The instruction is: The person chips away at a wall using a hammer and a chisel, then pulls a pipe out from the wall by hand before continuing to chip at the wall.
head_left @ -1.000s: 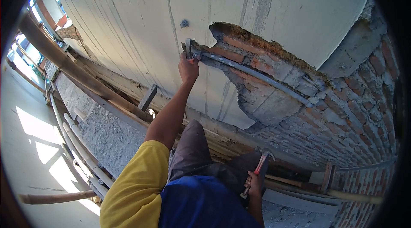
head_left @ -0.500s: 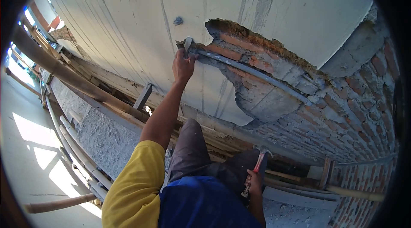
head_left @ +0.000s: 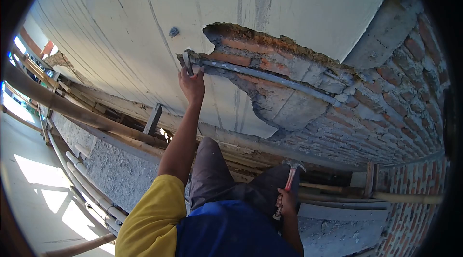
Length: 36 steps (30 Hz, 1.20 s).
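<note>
My left hand point(head_left: 192, 85) is raised against the wall, its fingers closed around a flat metal chisel point(head_left: 187, 58). The chisel stands at the left end of a broken opening in the white plaster point(head_left: 159, 30), beside the end of a grey pipe point(head_left: 275, 79). The opening lays bare red bricks point(head_left: 236, 58) and mortar. Low by my right thigh, my right hand point(head_left: 286, 202) grips a claw hammer point(head_left: 291, 180) by its handle, head upward. The hammer is apart from the wall.
A thick bamboo pole point(head_left: 82, 114) runs along the left, with thinner poles point(head_left: 91, 189) below it. A dusty grey board point(head_left: 120, 170) lies beside my left arm. Rough bare brickwork point(head_left: 395, 107) continues on the right.
The view has turned, so the wall and my left hand appear farther left. The chisel is tilted differently in my left fingers, still at the opening's end. My right hand keeps the hammer low.
</note>
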Each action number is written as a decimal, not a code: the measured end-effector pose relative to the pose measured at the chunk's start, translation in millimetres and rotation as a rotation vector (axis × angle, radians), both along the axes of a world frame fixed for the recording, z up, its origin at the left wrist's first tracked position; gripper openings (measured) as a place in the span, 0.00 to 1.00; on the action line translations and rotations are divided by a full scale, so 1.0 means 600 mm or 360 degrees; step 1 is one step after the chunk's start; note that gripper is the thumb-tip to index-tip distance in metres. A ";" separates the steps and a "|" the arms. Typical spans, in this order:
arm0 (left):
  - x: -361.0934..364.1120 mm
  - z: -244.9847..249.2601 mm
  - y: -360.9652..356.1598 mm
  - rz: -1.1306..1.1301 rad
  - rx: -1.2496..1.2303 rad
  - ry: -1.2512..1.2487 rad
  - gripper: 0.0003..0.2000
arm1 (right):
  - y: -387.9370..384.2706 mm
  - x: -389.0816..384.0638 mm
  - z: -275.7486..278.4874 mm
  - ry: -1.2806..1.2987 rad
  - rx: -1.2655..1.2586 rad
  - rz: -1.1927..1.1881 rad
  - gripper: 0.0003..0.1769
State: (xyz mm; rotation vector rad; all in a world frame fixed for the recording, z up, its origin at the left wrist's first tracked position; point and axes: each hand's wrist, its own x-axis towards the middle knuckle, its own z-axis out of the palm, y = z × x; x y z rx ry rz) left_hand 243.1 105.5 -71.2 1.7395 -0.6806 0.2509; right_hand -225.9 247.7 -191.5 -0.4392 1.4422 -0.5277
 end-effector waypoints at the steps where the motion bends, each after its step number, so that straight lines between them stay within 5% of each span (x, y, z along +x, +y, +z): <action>1: -0.018 0.003 0.007 0.0046 0.0033 0.0067 0.25 | -0.001 0.000 -0.002 0.0009 -0.0014 0.0005 0.11; 2: -0.024 -0.022 0.005 0.0111 -0.0059 -0.0202 0.25 | -0.003 -0.001 -0.006 0.0016 -0.0026 0.0011 0.10; 5: -0.110 0.009 0.044 -0.0398 -0.0080 0.0832 0.20 | 0.000 0.015 0.006 0.0120 -0.0142 0.0081 0.10; 9: -0.161 -0.003 0.044 -0.0758 -0.0015 0.1288 0.20 | -0.006 0.040 0.013 -0.0018 -0.0455 0.0137 0.09; 12: -0.177 0.001 0.027 -0.0838 -0.0174 0.1455 0.18 | -0.039 0.092 0.057 0.0072 -0.1048 0.0187 0.09; 14: -0.166 -0.005 0.018 -0.0810 -0.0239 0.1466 0.17 | -0.057 0.143 0.137 0.0314 -0.1631 0.0153 0.09; 17: -0.130 0.008 0.012 -0.0592 -0.0382 0.1219 0.18 | -0.116 0.178 0.194 -0.0479 -0.1564 0.0333 0.10; 20: -0.076 0.022 0.006 -0.0302 -0.0459 0.0880 0.21 | -0.164 0.192 0.194 -0.0527 -0.1459 0.0939 0.12; 23: -0.018 0.021 0.005 -0.0177 -0.0309 0.0744 0.24 | -0.205 0.249 0.188 -0.0029 -0.1954 0.0533 0.15; 29: 0.040 -0.033 -0.014 0.0037 0.0041 0.0454 0.27 | -0.283 0.374 0.182 -0.0286 -0.1786 -0.0126 0.21; 33: 0.061 -0.051 -0.020 0.0061 0.0151 0.0292 0.29 | -0.303 0.410 0.106 0.0390 -0.1903 -0.0133 0.22; 36: -0.008 0.004 -0.002 0.0086 -0.0078 0.0811 0.28 | -0.297 0.421 0.092 0.0484 -0.1770 -0.0010 0.22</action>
